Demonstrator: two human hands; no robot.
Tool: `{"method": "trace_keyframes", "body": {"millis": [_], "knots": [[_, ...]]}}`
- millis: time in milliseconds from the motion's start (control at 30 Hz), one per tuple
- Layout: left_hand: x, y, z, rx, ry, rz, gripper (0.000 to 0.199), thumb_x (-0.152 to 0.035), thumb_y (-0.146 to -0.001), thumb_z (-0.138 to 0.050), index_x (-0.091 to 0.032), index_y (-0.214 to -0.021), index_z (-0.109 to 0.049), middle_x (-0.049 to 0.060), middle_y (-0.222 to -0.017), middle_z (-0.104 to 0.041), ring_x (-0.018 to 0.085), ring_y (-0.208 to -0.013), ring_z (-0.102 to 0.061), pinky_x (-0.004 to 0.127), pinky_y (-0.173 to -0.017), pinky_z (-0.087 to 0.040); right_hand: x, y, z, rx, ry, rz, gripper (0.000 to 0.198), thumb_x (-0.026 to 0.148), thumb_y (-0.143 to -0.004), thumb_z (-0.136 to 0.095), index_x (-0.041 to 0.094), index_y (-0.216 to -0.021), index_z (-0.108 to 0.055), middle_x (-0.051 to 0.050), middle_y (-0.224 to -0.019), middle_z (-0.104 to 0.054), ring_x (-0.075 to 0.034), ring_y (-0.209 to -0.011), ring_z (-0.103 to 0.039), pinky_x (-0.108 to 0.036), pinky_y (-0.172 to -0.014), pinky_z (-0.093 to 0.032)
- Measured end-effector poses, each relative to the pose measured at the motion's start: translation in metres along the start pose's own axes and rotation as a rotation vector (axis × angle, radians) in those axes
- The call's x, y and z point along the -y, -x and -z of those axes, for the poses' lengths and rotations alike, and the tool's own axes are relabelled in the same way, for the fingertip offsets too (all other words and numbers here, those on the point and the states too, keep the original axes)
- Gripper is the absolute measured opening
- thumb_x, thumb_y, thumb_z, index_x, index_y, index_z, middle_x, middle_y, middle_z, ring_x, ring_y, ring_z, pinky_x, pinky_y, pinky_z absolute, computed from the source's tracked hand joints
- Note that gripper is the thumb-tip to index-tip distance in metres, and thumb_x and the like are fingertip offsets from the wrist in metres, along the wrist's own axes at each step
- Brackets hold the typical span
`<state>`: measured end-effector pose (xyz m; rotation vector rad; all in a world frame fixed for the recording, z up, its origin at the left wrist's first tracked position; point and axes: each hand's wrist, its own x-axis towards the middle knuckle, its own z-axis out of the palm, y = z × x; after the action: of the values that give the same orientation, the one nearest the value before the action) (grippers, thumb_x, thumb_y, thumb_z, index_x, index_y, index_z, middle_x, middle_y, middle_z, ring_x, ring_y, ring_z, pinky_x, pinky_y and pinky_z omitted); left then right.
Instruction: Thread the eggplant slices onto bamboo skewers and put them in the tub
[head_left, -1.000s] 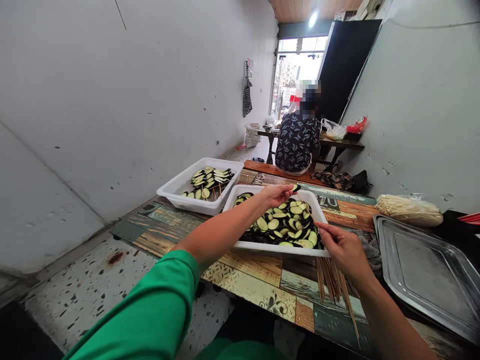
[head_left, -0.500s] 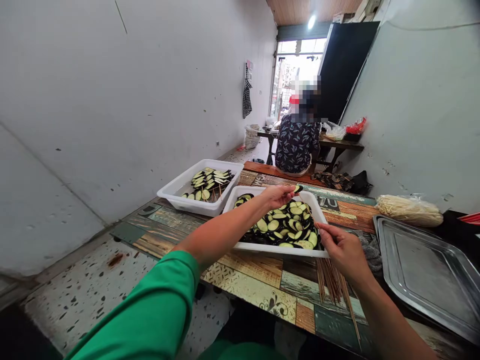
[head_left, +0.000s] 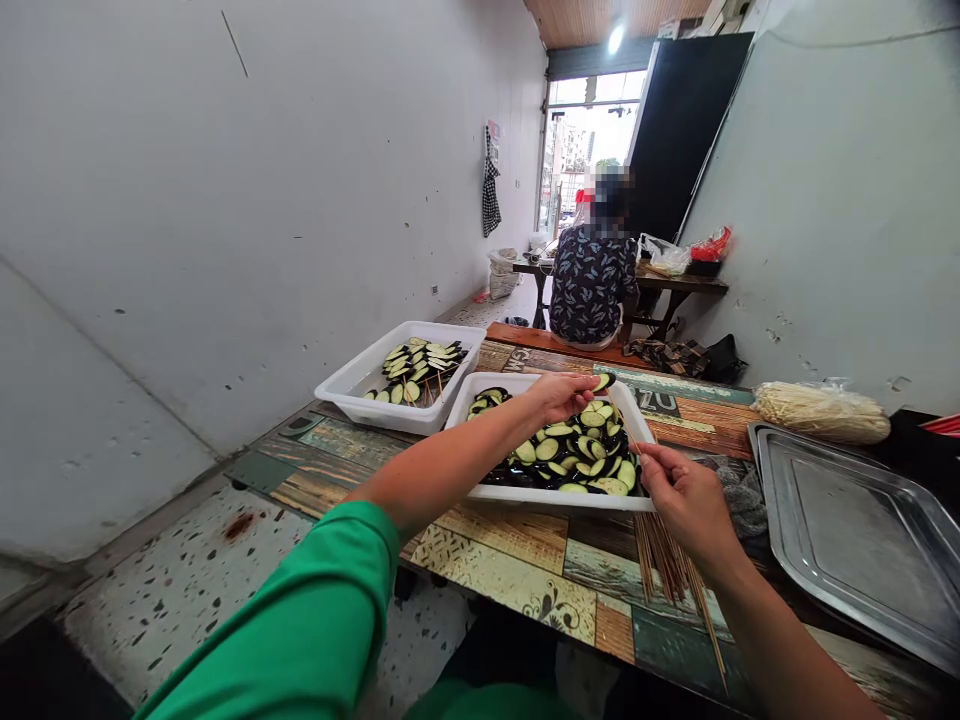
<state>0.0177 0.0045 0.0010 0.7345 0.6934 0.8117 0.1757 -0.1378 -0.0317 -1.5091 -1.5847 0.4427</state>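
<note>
My left hand (head_left: 564,397) pinches an eggplant slice (head_left: 603,382) above the far side of a white tub (head_left: 555,497) heaped with cut eggplant. In my right hand (head_left: 682,492), at the tub's right rim, a thin wooden skewer (head_left: 624,422) is gripped between thumb and fingers. It slants up to the slice; whether its tip has gone through, I cannot tell. Below my right hand, a bundle of bare skewers (head_left: 666,560) lies on the patterned table. A second white tub (head_left: 349,390) on the left holds skewered eggplant slices.
Metal trays (head_left: 862,530) lie at the right, with a bag of pale thin strands (head_left: 821,410) behind them. A grey cloth (head_left: 741,495) sits beside the trays. Beyond the table, a person (head_left: 592,285) sits facing away at another table (head_left: 690,284).
More of the eggplant slice shows beyond my left fingers. Both hands stay in nearly the same place, and the camera view has shifted slightly.
</note>
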Motion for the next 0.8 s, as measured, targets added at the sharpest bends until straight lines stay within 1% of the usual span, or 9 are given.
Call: {"method": "trace_keyframes", "body": {"millis": [67,133,233,367,433,500,567,667,800], "knots": [[0.002,0.003,-0.002,0.016,-0.005,0.019,0.012,-0.004,-0.08,-0.058,-0.005,-0.068,-0.059,0.01,-0.07,-0.062,-0.001,-0.044,-0.041,0.006,-0.036,-0.028,0.0,0.0,-0.001,-0.004,-0.008,0.003,0.042,0.04,-0.08,-0.048,0.011,-0.099,-0.071,-0.011,-0.081,-0.073,-0.021,-0.068,-0.064,-0.031,-0.06,-0.048],[0.007,0.008,-0.007,0.065,-0.048,0.064,0.011,-0.004,-0.078,-0.061,-0.005,-0.067,-0.06,0.009,-0.07,-0.063,-0.002,-0.044,-0.04,0.006,-0.036,-0.027,-0.001,0.0,-0.002,-0.023,-0.021,0.008,0.04,0.04,-0.079,-0.049,0.012,-0.098,-0.071,-0.011,-0.079,-0.072,-0.02,-0.067,-0.063,-0.03,-0.059,-0.047],[0.019,0.017,-0.018,0.166,-0.196,0.112,0.01,-0.008,-0.075,-0.066,-0.006,-0.066,-0.061,0.007,-0.066,-0.062,0.0,-0.044,-0.042,0.009,-0.036,-0.026,-0.003,-0.003,-0.003,-0.049,-0.096,-0.031,0.039,0.041,-0.079,-0.051,0.011,-0.099,-0.069,-0.007,-0.068,-0.067,-0.016,-0.058,-0.058,-0.026,-0.05,-0.043],[0.03,0.023,-0.026,0.204,-0.364,0.021,0.014,-0.016,-0.067,-0.075,-0.007,-0.069,-0.064,0.002,-0.057,-0.058,0.003,-0.045,-0.046,0.014,-0.04,-0.029,-0.003,-0.007,-0.003,-0.052,-0.285,-0.133,0.039,0.046,-0.078,-0.056,0.012,-0.093,-0.065,0.002,-0.053,-0.054,-0.01,-0.042,-0.044,-0.022,-0.039,-0.033],[0.029,0.023,-0.025,0.202,-0.369,-0.046,0.019,-0.02,-0.064,-0.078,-0.008,-0.07,-0.064,0.0,-0.055,-0.056,0.003,-0.045,-0.046,0.015,-0.042,-0.031,0.0,-0.009,-0.001,-0.015,-0.342,-0.156,0.038,0.049,-0.077,-0.058,0.013,-0.088,-0.063,0.005,-0.051,-0.05,-0.008,-0.038,-0.04,-0.022,-0.036,-0.03],[0.025,0.022,-0.023,0.215,-0.333,-0.099,0.026,-0.024,-0.059,-0.081,-0.009,-0.071,-0.064,-0.002,-0.057,-0.056,0.002,-0.045,-0.044,0.016,-0.042,-0.029,0.004,-0.009,0.0,0.044,-0.357,-0.147,0.038,0.051,-0.078,-0.058,0.014,-0.086,-0.063,0.005,-0.051,-0.05,-0.007,-0.036,-0.04,-0.022,-0.036,-0.03],[0.022,0.022,-0.021,0.252,-0.292,-0.099,0.032,-0.026,-0.054,-0.084,-0.009,-0.073,-0.065,-0.001,-0.061,-0.057,0.001,-0.047,-0.044,0.016,-0.043,-0.026,0.006,-0.008,0.001,0.084,-0.352,-0.112,0.039,0.051,-0.079,-0.057,0.014,-0.09,-0.064,0.004,-0.053,-0.051,-0.007,-0.038,-0.043,-0.022,-0.037,-0.033],[0.02,0.023,-0.02,0.295,-0.256,-0.08,0.04,-0.028,-0.049,-0.086,-0.01,-0.079,-0.067,0.0,-0.067,-0.06,0.001,-0.049,-0.044,0.017,-0.045,-0.027,0.005,-0.007,0.0,0.068,-0.346,-0.068,0.041,0.049,-0.082,-0.055,0.014,-0.1,-0.064,0.005,-0.055,-0.051,-0.008,-0.04,-0.044,-0.022,-0.039,-0.036],[0.022,0.026,-0.023,0.325,-0.239,-0.122,0.044,-0.027,-0.048,-0.086,-0.011,-0.085,-0.07,0.0,-0.069,-0.061,0.002,-0.053,-0.045,0.019,-0.05,-0.03,0.001,-0.004,-0.002,0.054,-0.34,-0.045,0.04,0.048,-0.084,-0.053,0.013,-0.099,-0.064,0.003,-0.057,-0.051,-0.009,-0.044,-0.046,-0.022,-0.042,-0.038]]}}
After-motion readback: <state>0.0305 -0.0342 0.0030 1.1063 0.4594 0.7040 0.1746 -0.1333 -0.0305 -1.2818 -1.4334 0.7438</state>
